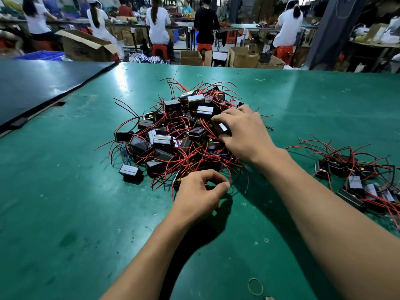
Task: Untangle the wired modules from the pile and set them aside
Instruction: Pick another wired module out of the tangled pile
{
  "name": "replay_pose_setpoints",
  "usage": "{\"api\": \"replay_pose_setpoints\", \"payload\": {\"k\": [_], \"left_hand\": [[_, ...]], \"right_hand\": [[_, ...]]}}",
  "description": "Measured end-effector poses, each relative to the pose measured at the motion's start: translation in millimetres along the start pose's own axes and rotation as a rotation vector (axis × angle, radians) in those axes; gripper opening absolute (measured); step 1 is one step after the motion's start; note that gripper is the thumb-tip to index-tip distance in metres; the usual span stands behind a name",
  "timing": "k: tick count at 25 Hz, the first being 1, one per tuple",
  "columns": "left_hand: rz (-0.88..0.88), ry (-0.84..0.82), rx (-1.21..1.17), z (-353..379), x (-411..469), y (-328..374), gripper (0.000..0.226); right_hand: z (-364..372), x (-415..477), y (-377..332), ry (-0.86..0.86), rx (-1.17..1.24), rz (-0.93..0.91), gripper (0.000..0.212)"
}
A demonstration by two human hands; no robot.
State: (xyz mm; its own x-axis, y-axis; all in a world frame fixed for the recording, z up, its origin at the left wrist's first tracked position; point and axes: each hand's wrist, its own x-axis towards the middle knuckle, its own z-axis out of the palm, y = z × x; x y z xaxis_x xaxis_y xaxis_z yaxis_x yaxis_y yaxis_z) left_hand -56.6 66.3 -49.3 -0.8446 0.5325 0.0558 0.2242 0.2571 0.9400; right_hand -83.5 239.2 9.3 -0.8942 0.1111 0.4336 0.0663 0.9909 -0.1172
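Gripping a module [223, 127] in the pile [171, 131] with the right hand [243, 137], pinching red wires [190, 167] with the left hand [199, 193] to untangle it.

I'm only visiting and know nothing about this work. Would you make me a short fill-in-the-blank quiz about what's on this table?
1. The pile is a tangle of black modules and mostly ___ wires.
2. The module gripped in the pile is held by the person's ___ hand.
3. The table has a ___ surface.
4. The set-aside modules lie to the pile's ___.

Missing words: red; right; green; right.
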Motion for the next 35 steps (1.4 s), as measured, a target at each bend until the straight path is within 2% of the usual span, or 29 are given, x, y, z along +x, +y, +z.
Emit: {"api": "replay_pose_setpoints", "payload": {"k": [4,7,12,14,17,21,23,26,28,30,33,35], "left_hand": [[0.224,0.223,0.103,7,-1,2,0.006],[0.256,0.224,0.07,6,-1,2,0.011],[0.222,0.179,0.031,9,-5,2,0.012],[0.217,0.171,0.027,8,-5,1,0.013],[0.209,0.155,0.007,8,-2,0,0.013],[0.126,0.107,-0.119,7,-2,3,0.012],[0.055,0.049,-0.276,6,-3,9,0.022],[-0.109,-0.143,-0.517,4,-2,18,0.05],[-0.172,-0.256,-0.558,3,-3,20,0.06],[-0.209,-0.326,-0.561,2,-5,20,0.053],[-0.284,-0.392,-0.671,-6,-3,19,0.032],[-0.342,-0.387,-0.743,-11,1,18,0.031]], "right_hand": [[-11,-3,10,0.006,-0.061,-0.002,0.039],[-19,-9,19,-0.058,-0.097,-0.027,0.028],[-18,-18,21,-0.102,-0.15,-0.063,0.031],[-16,-25,23,-0.044,-0.079,-0.045,0.032],[-17,-42,24,0.099,0.2,-0.004,0.033],[-26,-72,17,0.319,0.709,0.149,0.034],[-28,-90,11,0.405,0.818,0.155,0.035],[-22,-120,0,0.384,0.732,0.001,0.035],[-11,-132,-5,0.31,0.604,-0.104,0.035],[-5,-136,-6,0.249,0.516,-0.148,0.034],[-12,-133,-3,0.197,0.513,-0.198,0.034],[-19,-128,-4,0.24,0.473,-0.199,0.039]]}}
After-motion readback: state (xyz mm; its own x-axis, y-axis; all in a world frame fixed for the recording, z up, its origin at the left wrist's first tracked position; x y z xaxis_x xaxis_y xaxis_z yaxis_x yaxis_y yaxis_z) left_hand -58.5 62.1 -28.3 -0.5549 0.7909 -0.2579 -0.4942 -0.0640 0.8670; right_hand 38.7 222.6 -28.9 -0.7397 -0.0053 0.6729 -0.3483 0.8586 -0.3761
